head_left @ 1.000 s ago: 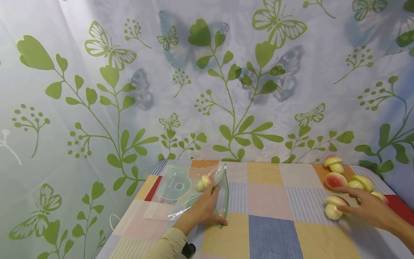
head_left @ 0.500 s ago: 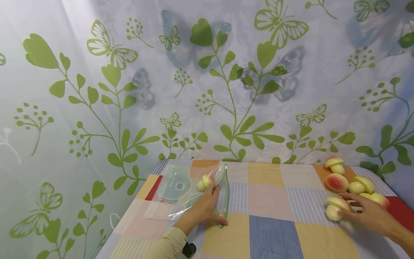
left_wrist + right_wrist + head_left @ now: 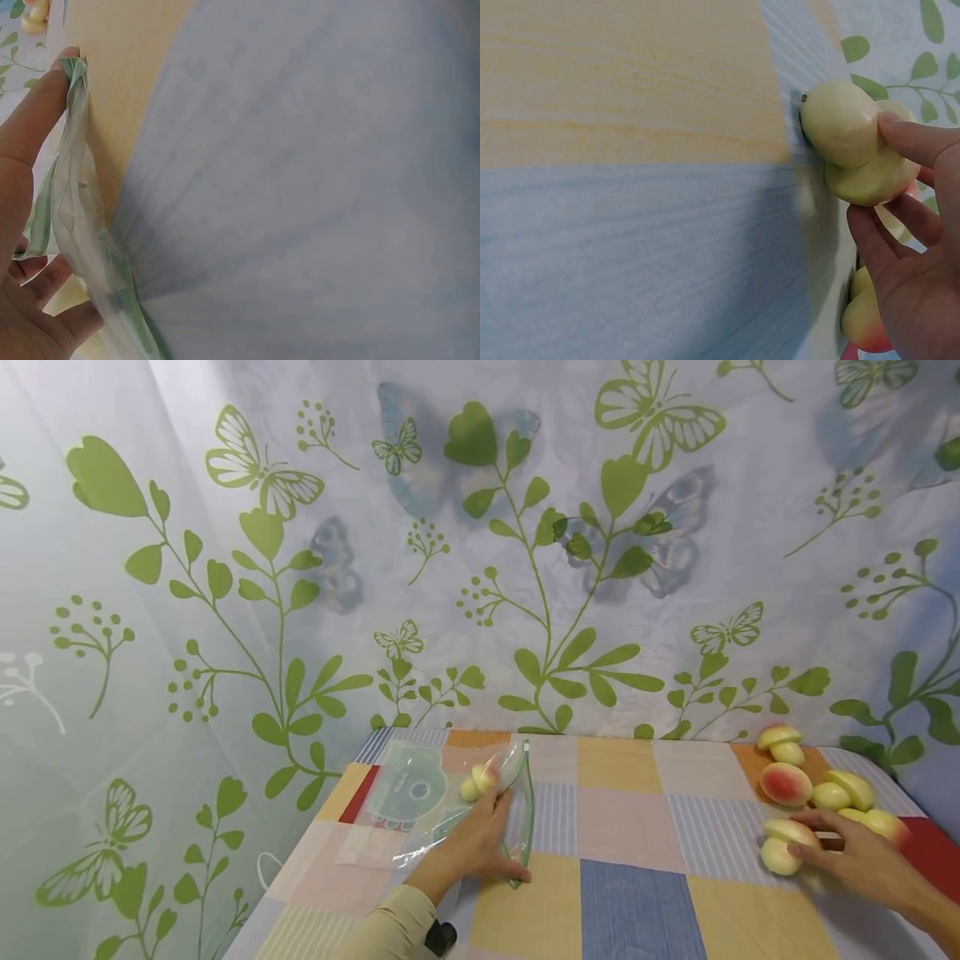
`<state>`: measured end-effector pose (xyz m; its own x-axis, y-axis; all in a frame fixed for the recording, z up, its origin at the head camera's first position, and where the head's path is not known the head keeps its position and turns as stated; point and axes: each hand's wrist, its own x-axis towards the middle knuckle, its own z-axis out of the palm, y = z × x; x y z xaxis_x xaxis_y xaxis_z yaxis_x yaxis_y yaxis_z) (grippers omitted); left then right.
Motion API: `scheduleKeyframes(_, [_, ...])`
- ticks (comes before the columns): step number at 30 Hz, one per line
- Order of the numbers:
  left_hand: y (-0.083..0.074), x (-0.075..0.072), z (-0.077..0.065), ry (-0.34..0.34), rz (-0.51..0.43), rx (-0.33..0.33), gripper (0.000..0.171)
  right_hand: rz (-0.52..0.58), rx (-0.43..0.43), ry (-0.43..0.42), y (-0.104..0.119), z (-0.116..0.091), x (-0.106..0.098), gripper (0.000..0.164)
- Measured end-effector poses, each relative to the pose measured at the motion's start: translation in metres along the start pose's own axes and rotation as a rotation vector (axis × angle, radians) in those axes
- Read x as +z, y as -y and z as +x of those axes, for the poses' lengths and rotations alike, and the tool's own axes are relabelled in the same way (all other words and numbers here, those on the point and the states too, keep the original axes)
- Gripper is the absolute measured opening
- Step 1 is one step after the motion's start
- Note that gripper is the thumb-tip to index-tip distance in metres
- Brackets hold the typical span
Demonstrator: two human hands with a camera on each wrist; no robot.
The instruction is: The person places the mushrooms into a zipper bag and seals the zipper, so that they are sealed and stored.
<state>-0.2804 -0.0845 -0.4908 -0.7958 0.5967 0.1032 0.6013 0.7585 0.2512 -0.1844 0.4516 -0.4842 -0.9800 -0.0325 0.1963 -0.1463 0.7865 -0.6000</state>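
In the head view my left hand (image 3: 474,843) lies at the mouth of a clear zip bag (image 3: 517,827) with green edging. Its thumb and fingers are spread apart against the bag; in the left wrist view the thumb touches the green zip edge (image 3: 75,71). One yellow-and-red toy mushroom (image 3: 477,782) shows through the film beyond the fingers. At the right of the table my right hand (image 3: 862,860) pinches another toy mushroom (image 3: 783,847) between thumb and fingers. The right wrist view shows the thumb on this mushroom (image 3: 840,124) and fingertips along its far side.
Several more toy mushrooms (image 3: 785,785) cluster behind and beside my right hand at the table's back right. A patchwork cloth (image 3: 630,827) covers the table. A curtain with leaves and butterflies (image 3: 555,568) hangs along the back edge. A small black object (image 3: 440,937) is under the left sleeve.
My right fingers and thumb have come in on the near mushroom, which has turned slightly. My left hand stays at the bag. The head view has shifted a little.
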Motion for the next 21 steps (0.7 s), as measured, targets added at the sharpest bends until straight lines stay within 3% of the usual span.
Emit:
scheduleKeyframes(5, [0.000,0.001,0.000,-0.005,-0.004,-0.005,0.140,0.004,-0.016,-0.019,0.000,0.001,0.000,0.049])
scheduleKeyframes(14, [0.001,0.004,-0.002,-0.014,-0.010,-0.002,0.140,0.078,-0.150,-0.075,0.003,0.002,0.007,0.040])
scheduleKeyframes(21, [0.001,0.007,-0.001,-0.021,0.002,0.006,0.140,0.040,-0.153,-0.063,0.014,0.010,0.014,0.042])
